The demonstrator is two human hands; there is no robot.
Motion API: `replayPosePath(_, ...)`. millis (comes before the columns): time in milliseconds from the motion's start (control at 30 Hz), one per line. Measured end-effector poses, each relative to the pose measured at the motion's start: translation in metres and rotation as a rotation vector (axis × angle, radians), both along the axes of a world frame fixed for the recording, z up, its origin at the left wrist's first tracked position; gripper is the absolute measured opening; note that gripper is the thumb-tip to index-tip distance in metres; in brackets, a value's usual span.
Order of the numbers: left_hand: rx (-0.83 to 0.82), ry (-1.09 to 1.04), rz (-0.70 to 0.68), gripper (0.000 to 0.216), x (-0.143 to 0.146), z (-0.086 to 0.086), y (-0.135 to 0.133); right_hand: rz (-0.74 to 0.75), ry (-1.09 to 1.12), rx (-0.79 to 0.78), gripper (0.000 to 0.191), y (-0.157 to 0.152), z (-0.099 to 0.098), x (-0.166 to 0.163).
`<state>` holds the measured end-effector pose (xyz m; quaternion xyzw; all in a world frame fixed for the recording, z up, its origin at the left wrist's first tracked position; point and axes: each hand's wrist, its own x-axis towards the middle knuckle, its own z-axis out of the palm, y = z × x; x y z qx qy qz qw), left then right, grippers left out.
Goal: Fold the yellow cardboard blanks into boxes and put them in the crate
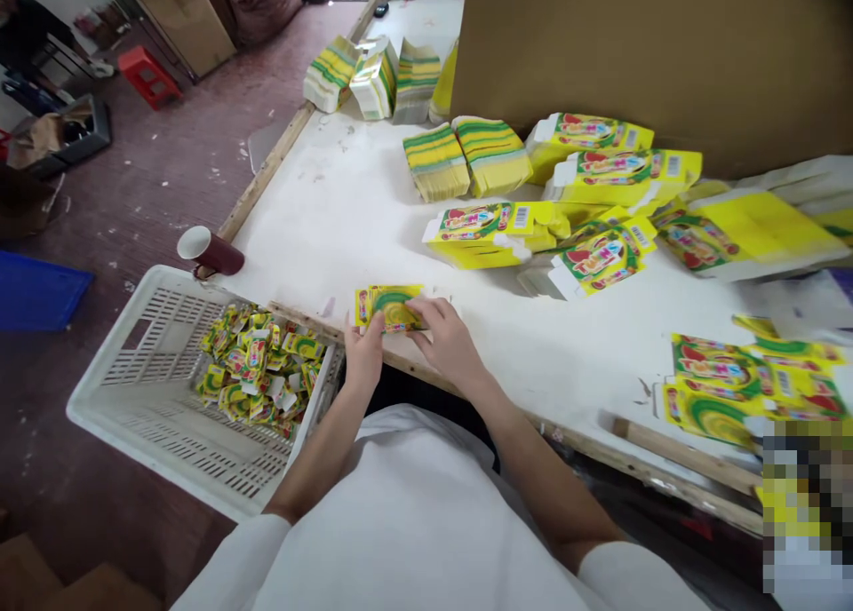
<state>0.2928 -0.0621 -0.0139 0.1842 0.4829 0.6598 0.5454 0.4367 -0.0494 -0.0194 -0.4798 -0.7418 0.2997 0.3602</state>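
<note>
Near the front edge of the white table, a flat yellow and green carton (393, 307) is between my two hands. My left hand (365, 349) grips its left end, thumb on top. My right hand (448, 340) has its fingers closed at the carton's right end. Whether it is one carton or a few layered ones I cannot tell. To the lower left, a white plastic crate (156, 416) holds many small folded yellow-green boxes (257, 362). Stacks of flat printed cartons (486, 229) lie further back on the table.
A dark red mug (217, 251) stands at the table's left corner by the crate. A large brown cardboard sheet (653, 51) rises at the back. More flat cartons (720, 380) lie at the right near a wooden strip (693, 456). A red stool (147, 76) is on the floor.
</note>
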Motion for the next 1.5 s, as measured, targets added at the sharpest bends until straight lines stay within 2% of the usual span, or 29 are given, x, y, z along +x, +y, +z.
replayPosePath(133, 0.042, -0.051, -0.035, 0.056, 0.009, 0.007, 0.014, -0.046, 0.12, -0.007, 0.037, -0.003, 0.005, -0.01)
replayPosePath(267, 0.113, 0.094, -0.04, 0.054, 0.006, -0.001, 0.013, -0.163, 0.359, -0.174, 0.036, -0.001, -0.002, -0.017)
replayPosePath(400, 0.164, 0.204, -0.043, 0.051, -0.002, -0.01, 0.009, -0.141, 0.569, -0.354, 0.045, 0.004, -0.006, -0.019)
replayPosePath(567, 0.194, 0.214, -0.057, 0.048, -0.005, -0.011, 0.009, -0.099, 0.711, -0.447, 0.053, 0.004, -0.001, -0.019)
replayPosePath(800, 0.161, 0.064, -0.086, 0.058, -0.001, 0.007, 0.012, -0.101, 0.721, -0.415, 0.067, 0.0, 0.002, -0.021)
replayPosePath(933, 0.146, 0.0, -0.102, 0.061, 0.001, 0.01, 0.015, -0.086, 0.716, -0.408, 0.062, -0.005, 0.002, -0.024)
replayPosePath(1067, 0.083, -0.038, -0.026, 0.061, 0.003, 0.008, 0.017, -0.063, 0.666, -0.373, 0.057, -0.013, 0.008, -0.03)
replayPosePath(1167, 0.097, -0.084, 0.023, 0.056, 0.005, 0.009, 0.019, -0.034, 0.593, -0.332, 0.06, -0.016, 0.013, -0.033)
replayPosePath(1300, 0.147, -0.094, -0.051, 0.05, 0.007, 0.014, 0.02, 0.008, 0.505, -0.346, 0.073, -0.019, 0.015, -0.036)
replayPosePath(1367, 0.148, -0.137, -0.061, 0.042, 0.007, 0.017, 0.02, 0.028, 0.489, -0.354, 0.074, -0.021, 0.017, -0.037)
replayPosePath(1500, 0.019, -0.251, 0.043, 0.035, 0.005, 0.021, 0.021, 0.094, 0.431, -0.291, 0.065, -0.024, 0.017, -0.038)
